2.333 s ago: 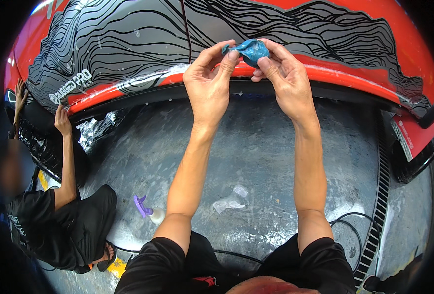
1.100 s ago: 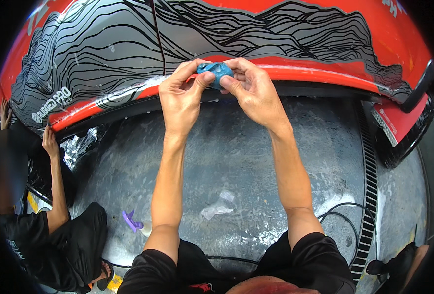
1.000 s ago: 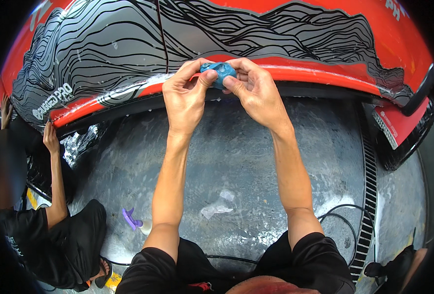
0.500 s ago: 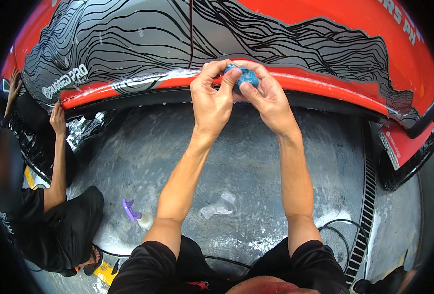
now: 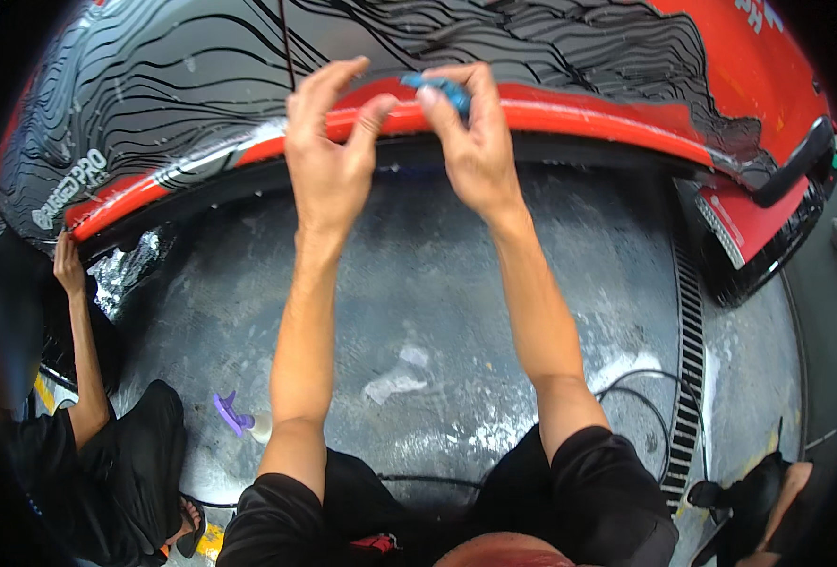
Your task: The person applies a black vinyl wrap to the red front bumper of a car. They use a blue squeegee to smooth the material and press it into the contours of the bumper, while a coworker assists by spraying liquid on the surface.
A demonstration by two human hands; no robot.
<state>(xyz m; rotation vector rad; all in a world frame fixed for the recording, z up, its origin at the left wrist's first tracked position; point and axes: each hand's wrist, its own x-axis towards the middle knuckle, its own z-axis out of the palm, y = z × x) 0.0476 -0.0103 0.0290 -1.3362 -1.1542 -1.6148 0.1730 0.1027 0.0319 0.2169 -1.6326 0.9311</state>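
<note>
We see the blue lump (image 5: 453, 94) in the upper middle of the frame, before the red lower edge (image 5: 584, 118) of the vehicle; the right hand (image 5: 480, 156) holds it between thumb and fingers, while the left hand (image 5: 329, 165) is spread wide, with nothing that we can see in it; whether this hand touches the vehicle, we cannot tell. We judge the lump to be light, soft and easily deformed, perhaps a little slippery if wet; we would take it by its thick middle, gently, because a thin end may stretch or tear.
</note>
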